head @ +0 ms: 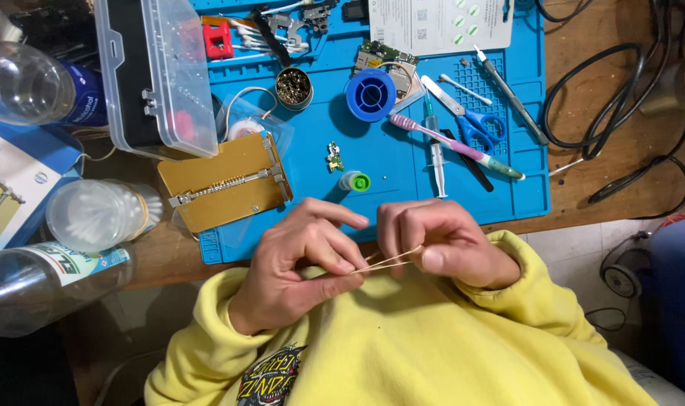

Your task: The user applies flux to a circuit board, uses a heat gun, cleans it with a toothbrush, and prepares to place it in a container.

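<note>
My left hand (pixel 301 263) and my right hand (pixel 436 244) meet in front of my chest, over my yellow sweatshirt, just below the front edge of the blue work mat (pixel 387 162). Both pinch a thin pale rubber band (pixel 393 259) stretched between their fingertips. A gold board-holder clamp (pixel 226 184) lies on the mat above my left hand. A small green circuit piece (pixel 334 157) and a small green-capped bottle (pixel 354 181) lie on the mat just beyond my fingers.
The mat also carries a blue solder spool (pixel 370 95), blue-handled scissors (pixel 470 116), a pink toothbrush (pixel 455 146), a syringe (pixel 435 150) and a brass-wool tin (pixel 293 88). A clear plastic case (pixel 158 75), cotton-swab tub (pixel 98 214) and bottles sit left. Black cables (pixel 613 113) lie right.
</note>
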